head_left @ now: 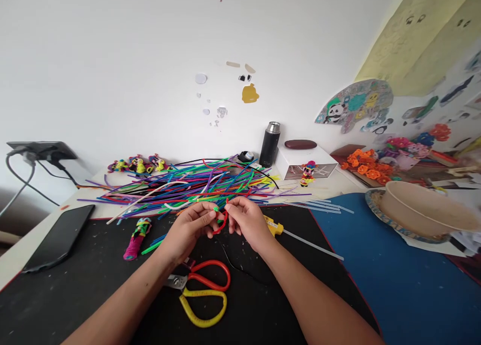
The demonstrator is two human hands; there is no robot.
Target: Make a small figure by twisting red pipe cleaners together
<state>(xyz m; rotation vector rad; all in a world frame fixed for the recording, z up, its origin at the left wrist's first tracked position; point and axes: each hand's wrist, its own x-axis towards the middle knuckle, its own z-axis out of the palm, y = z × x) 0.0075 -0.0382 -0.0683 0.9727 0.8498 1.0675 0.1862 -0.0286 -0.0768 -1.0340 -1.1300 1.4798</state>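
Observation:
A red pipe cleaner (224, 222) is bent into a curve between my two hands, over the black mat. My left hand (191, 226) pinches it together with a small green piece (216, 209) at the fingertips. The fingers of my right hand (248, 221) are closed on the upper end of the red pipe cleaner. Below my hands lie scissors (183, 284) with one red and one yellow handle. A yellow glue gun (275, 227) with a clear glue stick (313, 245) is partly hidden behind my right hand. Left of my left hand lies a pink and green pipe-cleaner figure (134, 242).
A wide pile of coloured pipe cleaners (180, 185) spreads behind my hands. A dark phone (60, 237) lies at left. Farther back stand a black thermos (269, 144) and a white box (319, 159). A bowl (417, 205) sits on the blue mat (394, 280) at right.

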